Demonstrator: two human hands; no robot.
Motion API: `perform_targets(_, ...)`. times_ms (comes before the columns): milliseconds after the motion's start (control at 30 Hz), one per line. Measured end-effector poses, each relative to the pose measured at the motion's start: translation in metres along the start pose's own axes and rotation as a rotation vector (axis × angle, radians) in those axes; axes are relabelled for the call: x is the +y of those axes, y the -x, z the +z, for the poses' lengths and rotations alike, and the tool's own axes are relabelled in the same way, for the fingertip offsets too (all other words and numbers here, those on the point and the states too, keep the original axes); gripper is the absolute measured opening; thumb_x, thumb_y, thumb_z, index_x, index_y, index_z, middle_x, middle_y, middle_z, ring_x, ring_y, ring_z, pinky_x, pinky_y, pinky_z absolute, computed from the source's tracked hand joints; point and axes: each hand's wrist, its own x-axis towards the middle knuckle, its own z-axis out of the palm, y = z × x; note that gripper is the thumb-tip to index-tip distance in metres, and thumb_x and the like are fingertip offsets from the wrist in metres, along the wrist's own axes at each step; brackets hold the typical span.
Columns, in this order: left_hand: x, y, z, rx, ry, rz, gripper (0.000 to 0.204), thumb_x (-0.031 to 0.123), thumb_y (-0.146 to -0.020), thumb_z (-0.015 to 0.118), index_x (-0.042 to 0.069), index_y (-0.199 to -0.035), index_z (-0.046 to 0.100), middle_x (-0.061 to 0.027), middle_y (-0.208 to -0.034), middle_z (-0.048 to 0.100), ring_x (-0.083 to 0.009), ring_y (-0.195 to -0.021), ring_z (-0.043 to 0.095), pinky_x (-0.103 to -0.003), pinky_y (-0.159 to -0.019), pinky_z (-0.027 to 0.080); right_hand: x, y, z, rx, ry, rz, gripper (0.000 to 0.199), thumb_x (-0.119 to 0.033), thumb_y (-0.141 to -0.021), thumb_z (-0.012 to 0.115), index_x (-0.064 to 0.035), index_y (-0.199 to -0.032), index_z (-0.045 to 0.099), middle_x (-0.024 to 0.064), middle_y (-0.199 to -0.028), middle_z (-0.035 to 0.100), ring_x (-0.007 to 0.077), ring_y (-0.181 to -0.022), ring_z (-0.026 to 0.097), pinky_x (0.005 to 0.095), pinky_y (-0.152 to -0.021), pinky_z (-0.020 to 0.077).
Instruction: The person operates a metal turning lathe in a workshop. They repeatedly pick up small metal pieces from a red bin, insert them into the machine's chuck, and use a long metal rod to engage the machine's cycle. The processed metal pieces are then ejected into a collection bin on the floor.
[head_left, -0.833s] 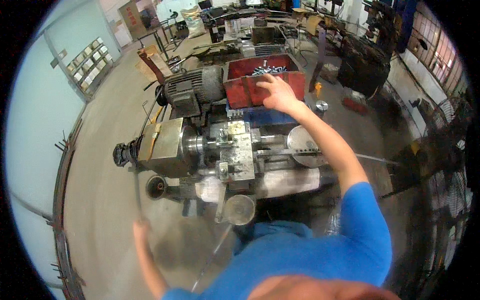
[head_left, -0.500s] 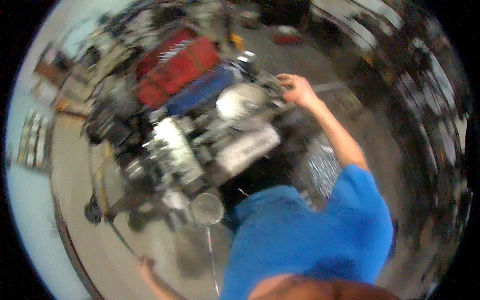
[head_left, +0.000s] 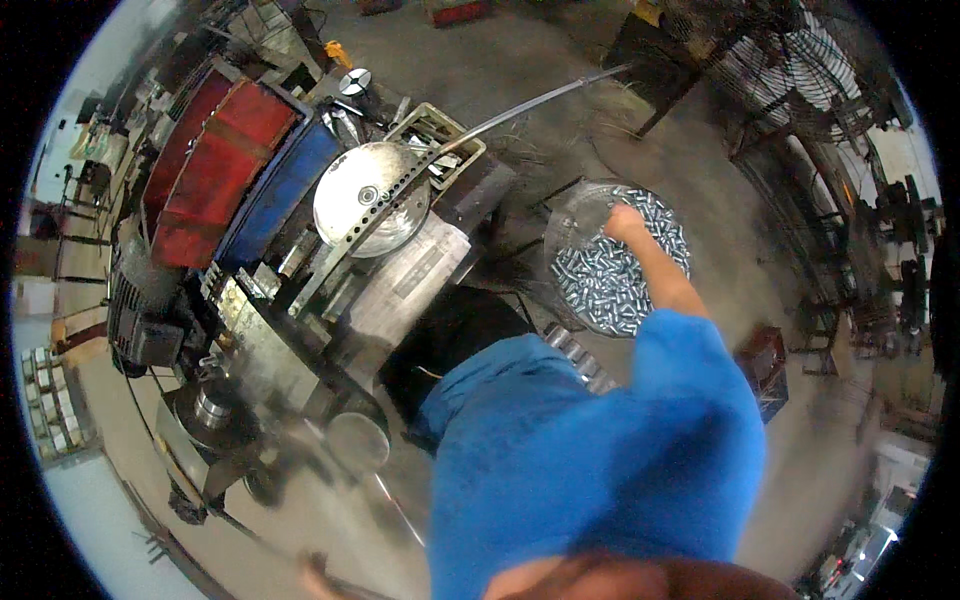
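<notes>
My right hand (head_left: 625,222) reaches down into a round tub (head_left: 578,212), over small shiny metal cylinders (head_left: 605,290). Its fingers look closed; whatever they hold is hidden. Low at the left, my left hand (head_left: 318,577) is smeared by motion beside a thin dark rod (head_left: 235,522), and its grip is unclear. In front of me stands a machine with a round metal disc (head_left: 345,195). A bar with a row of holes (head_left: 388,198) crosses over that disc.
Red bins (head_left: 215,170) and a blue bin (head_left: 275,185) stand beyond the machine at left. A crate of metal parts (head_left: 470,150) sits behind the disc. A round stool-like top (head_left: 357,445) is near my legs. A large caged fan (head_left: 770,90) stands at far right.
My right hand has left the machine's far side and come down right into the tub. The view has swung right. My left hand stays low at the left.
</notes>
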Motion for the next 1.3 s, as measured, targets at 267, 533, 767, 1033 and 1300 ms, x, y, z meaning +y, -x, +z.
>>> perform_targets(267,-0.004,0.006,0.007,0.044,0.018,0.086,0.025,0.02,-0.075,0.064,-0.003,-0.08,0.057,-0.0146,-0.057,0.057,-0.02,-0.04,0.051,-0.034,-0.038,0.047,0.03,-0.073,0.04,-0.214,0.235,-0.15,0.043,-0.026,-0.079,0.044,-0.003,-0.112,0.058,0.015,-0.128,0.048,0.0269,-0.119,0.045,0.0341,-0.099,0.0363)
perform_targets(533,-0.052,-0.069,-0.016,-0.061,-0.176,0.174,0.032,0.023,-0.077,0.066,-0.005,-0.088,0.056,-0.0153,-0.057,0.057,-0.02,-0.042,0.052,-0.034,-0.04,0.048,0.011,-0.035,0.009,-0.123,0.094,-0.171,0.031,-0.022,-0.07,0.055,0.0004,-0.088,0.065,0.0194,-0.103,0.061,0.0305,-0.098,0.058,0.0377,-0.086,0.0464)
perform_targets(767,-0.087,-0.061,-0.057,-0.007,-0.585,0.495,0.035,0.022,-0.078,0.065,-0.004,-0.1,0.056,-0.0156,-0.066,0.059,-0.0204,-0.049,0.055,-0.032,-0.045,0.049,-0.019,-0.033,-0.006,-0.07,-0.24,-0.303,0.03,-0.015,-0.067,0.055,-0.0009,-0.092,0.067,0.0176,-0.098,0.063,0.0239,-0.09,0.061,0.0318,-0.079,0.0472)
perform_targets(1033,0.178,0.125,0.086,-0.4,-0.143,0.702,0.029,0.014,-0.089,0.053,-0.006,-0.11,0.055,-0.009,-0.09,0.062,-0.0152,-0.084,0.058,-0.028,-0.077,0.045,-0.169,0.111,-0.131,-0.306,-1.25,-1.046,0.041,-0.015,-0.062,0.057,-0.0047,-0.1,0.067,0.0108,-0.106,0.057,0.0227,-0.094,0.056,0.0329,-0.081,0.0439)
perform_targets(1300,0.207,0.214,0.248,-1.186,0.385,0.31,0.04,0.032,-0.092,0.045,-0.006,-0.098,0.057,-0.0135,-0.08,0.064,-0.0209,-0.073,0.062,-0.031,-0.07,0.048,-0.337,0.241,-0.171,-0.043,-1.199,-1.898,0.044,-0.007,-0.051,0.057,-0.0067,-0.093,0.068,0.0139,-0.103,0.058,0.0311,-0.093,0.053,0.037,-0.081,0.0441)
